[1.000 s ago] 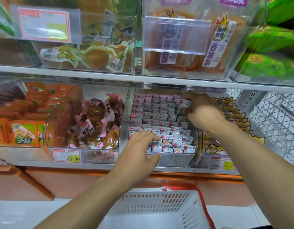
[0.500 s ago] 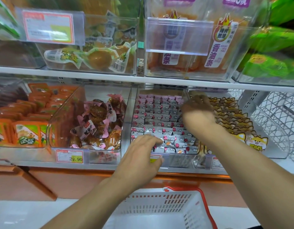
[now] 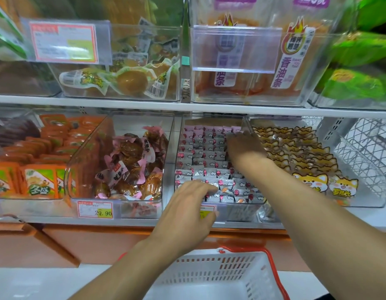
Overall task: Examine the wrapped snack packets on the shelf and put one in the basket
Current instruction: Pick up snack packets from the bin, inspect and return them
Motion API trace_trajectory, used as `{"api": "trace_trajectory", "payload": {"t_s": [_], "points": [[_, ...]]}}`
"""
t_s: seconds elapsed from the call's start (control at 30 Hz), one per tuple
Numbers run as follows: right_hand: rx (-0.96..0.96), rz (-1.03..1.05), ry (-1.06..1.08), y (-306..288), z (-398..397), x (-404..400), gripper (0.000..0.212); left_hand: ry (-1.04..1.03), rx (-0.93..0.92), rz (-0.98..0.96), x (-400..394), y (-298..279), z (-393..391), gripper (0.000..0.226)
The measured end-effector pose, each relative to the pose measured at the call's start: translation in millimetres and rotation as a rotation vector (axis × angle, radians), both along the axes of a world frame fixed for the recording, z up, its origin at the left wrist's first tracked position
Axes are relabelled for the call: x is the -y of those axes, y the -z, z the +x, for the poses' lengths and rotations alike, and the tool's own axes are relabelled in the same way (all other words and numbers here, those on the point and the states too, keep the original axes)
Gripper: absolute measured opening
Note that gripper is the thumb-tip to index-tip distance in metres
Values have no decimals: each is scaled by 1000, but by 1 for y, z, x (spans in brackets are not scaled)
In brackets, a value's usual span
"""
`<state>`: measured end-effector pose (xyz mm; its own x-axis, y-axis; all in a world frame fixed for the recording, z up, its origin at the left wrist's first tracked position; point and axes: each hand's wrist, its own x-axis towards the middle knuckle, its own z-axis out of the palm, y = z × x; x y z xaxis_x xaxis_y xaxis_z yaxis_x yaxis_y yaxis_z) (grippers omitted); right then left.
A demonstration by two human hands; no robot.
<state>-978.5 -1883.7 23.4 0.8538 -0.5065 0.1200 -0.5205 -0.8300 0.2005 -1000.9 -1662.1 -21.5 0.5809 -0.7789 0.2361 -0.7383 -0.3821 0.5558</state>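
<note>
Left fingers: we see them held straight and close together, tips lying on the front rows of the wrapped snack packets; nothing is pinched between them.
Left hand: our left hand reaches over the front wall of the clear bin, covering part of a small price tag there.
Right fingers: blurred and pointing away from us at the back right of the same bin; we cannot tell whether they are spread or closed on a packet.
Right hand: our right hand lies palm down over the far rows, beside the bin's right wall.
Packets: small pink-and-white wrappers in tidy rows filling the middle bin on the lower shelf.
Basket: a white slotted basket with a red handle sits below the shelf, under our forearms; no packet shows in the part we can see.
Left neighbour: a bin of brown snacks in pink-edged wrappers, with a price label reading 29.90.
Right neighbour: a bin of packets printed with cartoon dogs.
Far left: orange packets standing in rows.
Upper shelf: clear bins of yellow-brown vacuum-packed snacks and orange pouches.
</note>
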Motion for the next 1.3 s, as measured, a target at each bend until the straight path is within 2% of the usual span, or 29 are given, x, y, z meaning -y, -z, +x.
{"api": "trace_trajectory", "payload": {"t_s": [0.1,0.2,0.27,0.33,0.43,0.53,0.6,0.67,0.77,0.87,0.93,1.1,1.2,1.3], "points": [[68,25,35,2,0,-3,40,16,7,-24,-3,-2,1,42],[200,99,14,0,-1,-4,47,17,14,-55,-7,-3,1,38],[393,261,18,-5,-2,-1,46,22,25,-77,-10,-4,1,36],[570,418,60,-12,-6,1,28,18,35,-105,-13,-6,2,36],[833,520,71,-15,-19,0,4,-30,37,-153,-19,-10,2,35],[1170,686,67,-14,-41,-16,5,-131,-33,-292,-24,-14,0,25],[1302,857,82,-15,-56,-35,7,-211,-204,-406,-27,-18,0,20],[1272,1018,70,-10,-70,-55,16,-252,-430,-511,-28,-22,2,23],[1200,1410,95,-1,-93,-87,11,-258,-690,-582,-31,-26,2,39],[1173,1726,205,5,-109,-105,9,-275,-771,-656,-36,-24,2,35],[1124,1835,238,6,-115,-107,8,-293,-816,-685,-39,-23,4,31],[978,1819,229,8,-122,-102,8,-283,-1087,-774,-41,-23,10,43],[888,1731,165,8,-124,-99,7,-294,-1162,-806,-42,-20,12,43],[830,1638,-67,11,-129,-95,33,-310,-1176,-807,-42,-20,12,41]]}}
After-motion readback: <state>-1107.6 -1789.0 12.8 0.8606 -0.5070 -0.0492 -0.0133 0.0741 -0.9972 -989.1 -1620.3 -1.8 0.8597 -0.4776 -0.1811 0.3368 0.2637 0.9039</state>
